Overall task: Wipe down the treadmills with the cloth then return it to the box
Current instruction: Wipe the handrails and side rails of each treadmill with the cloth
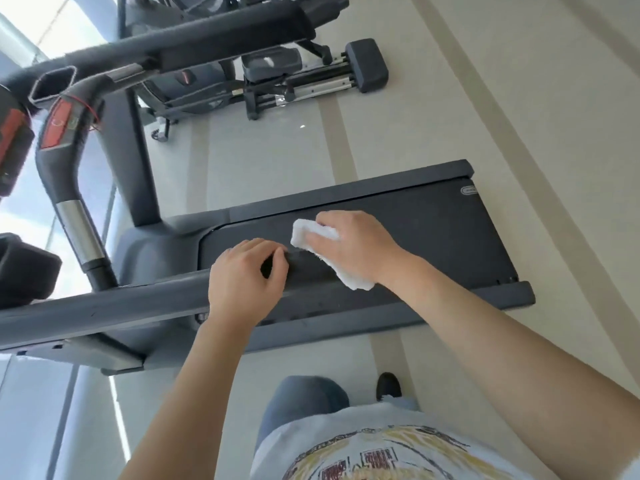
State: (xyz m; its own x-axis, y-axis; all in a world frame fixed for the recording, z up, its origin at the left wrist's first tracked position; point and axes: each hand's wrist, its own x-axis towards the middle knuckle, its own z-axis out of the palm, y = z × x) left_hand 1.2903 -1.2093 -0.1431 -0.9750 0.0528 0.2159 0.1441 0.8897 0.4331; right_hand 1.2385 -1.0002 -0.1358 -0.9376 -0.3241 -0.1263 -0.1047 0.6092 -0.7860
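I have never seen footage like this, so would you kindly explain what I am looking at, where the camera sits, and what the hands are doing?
There is no robot here. The single picture comes from a camera worn on a person's head, looking down past their chest at their own two bare hands. Below them is a treadmill, seen tilted; its dark belt runs between grey side rails. The right hand presses a white cloth onto the belt to wipe it. The left hand holds nothing and rests, fingers curled, near the closer rail. Further off stands another exercise machine on the pale floor. The box for the cloth is not in view.
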